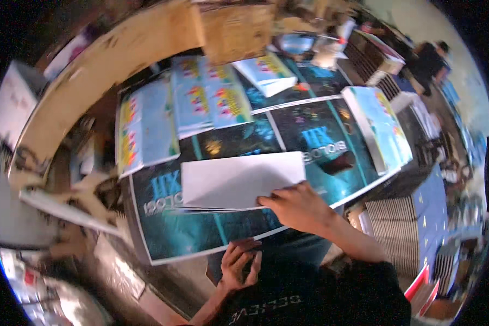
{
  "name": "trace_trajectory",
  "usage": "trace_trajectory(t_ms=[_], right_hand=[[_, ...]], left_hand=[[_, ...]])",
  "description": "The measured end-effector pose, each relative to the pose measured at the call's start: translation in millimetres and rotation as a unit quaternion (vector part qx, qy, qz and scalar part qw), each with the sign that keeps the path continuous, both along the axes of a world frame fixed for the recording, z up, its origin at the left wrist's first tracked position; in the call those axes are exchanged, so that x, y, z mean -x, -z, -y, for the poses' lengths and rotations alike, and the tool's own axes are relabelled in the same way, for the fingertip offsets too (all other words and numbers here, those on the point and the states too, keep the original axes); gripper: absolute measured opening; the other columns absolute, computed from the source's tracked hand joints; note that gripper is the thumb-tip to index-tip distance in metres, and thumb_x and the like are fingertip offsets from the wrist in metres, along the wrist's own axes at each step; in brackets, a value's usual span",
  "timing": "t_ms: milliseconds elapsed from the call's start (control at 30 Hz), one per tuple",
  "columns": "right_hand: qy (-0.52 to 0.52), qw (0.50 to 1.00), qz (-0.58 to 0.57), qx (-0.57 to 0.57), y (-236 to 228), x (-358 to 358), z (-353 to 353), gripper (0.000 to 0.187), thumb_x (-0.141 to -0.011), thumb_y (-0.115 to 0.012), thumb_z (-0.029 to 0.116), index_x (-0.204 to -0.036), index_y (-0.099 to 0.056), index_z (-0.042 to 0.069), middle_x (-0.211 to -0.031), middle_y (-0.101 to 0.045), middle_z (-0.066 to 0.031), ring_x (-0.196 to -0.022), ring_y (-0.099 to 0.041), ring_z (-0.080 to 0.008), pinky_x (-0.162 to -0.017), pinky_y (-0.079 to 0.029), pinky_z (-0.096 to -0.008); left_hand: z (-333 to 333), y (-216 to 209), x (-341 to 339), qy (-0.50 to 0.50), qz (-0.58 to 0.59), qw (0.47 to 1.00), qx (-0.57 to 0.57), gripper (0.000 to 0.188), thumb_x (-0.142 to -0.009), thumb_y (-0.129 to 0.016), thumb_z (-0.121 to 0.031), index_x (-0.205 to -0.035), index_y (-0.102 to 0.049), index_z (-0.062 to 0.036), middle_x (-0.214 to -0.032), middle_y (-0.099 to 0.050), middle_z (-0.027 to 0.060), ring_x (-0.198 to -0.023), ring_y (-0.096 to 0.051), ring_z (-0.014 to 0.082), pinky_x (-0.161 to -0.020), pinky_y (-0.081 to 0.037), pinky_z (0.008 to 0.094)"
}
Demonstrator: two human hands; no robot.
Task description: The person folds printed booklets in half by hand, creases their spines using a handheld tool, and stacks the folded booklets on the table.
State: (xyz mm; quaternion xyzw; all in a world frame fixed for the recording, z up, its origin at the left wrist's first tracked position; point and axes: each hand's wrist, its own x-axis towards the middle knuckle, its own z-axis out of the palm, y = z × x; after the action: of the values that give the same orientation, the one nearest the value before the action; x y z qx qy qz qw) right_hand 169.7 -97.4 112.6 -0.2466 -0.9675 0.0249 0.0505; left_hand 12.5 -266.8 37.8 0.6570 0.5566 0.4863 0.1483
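White sheets point(228, 176) are lying on the dark printed covering point(187, 239), directly under the right hand point(301, 209). That hand is resting on their right end, its thumb reaching along the near edge and its other fingers curling by the corner; whether it is pinching the layers or only pressing on them, I cannot tell. Nearer the body, below and left of this grip, the left hand point(240, 266) is hovering by the covering's near edge, its fingers loosely curling with a gap beside the thumb and holding nothing visible.

Just beyond the grip to the right, a dark object point(339, 163) is sitting on the covering, too blurred to identify. Farther off, a light-blue printed stack point(386, 130) is lying to the right, while other printed piles point(149, 127) are spreading to the left and ahead. Beyond those, a wooden box point(236, 35) is standing. Farthest to the right, another person point(430, 61) is leaning.
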Motion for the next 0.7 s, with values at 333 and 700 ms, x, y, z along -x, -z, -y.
trace_trajectory(t_ms=[333, 700], right_hand=[[0.11, 0.698, -0.419, 0.57, -41, -1, 29, 0.026, -0.08, -0.08, 0.022, -0.096, -0.072, 0.004, -0.084, -0.073, -0.01, -0.073, -0.069, -0.0123, -0.067, -0.053, -0.0284], [0.259, 0.906, -0.31, 0.128, 83, 10, 21, 0.028, -0.082, -0.078, 0.023, -0.089, -0.069, -0.003, -0.074, -0.07, -0.0155, -0.059, -0.064, -0.0196, -0.059, -0.049, -0.03]], left_hand=[[22, 89, 95, 0.005, 0.532, 0.832, 0.155, 0.064, -0.085, -0.068, -0.024, -0.135, -0.037, 0.0008, -0.123, -0.057, 0.0167, -0.108, -0.059, 0.0248, -0.089, -0.05, 0.0365], [-40, 22, 62, -0.216, 0.065, 0.962, 0.156, 0.026, -0.092, -0.068, -0.021, -0.093, -0.067, 0.0044, -0.077, -0.069, 0.0031, -0.062, -0.06, 0.0106, -0.057, -0.048, 0.0306]])
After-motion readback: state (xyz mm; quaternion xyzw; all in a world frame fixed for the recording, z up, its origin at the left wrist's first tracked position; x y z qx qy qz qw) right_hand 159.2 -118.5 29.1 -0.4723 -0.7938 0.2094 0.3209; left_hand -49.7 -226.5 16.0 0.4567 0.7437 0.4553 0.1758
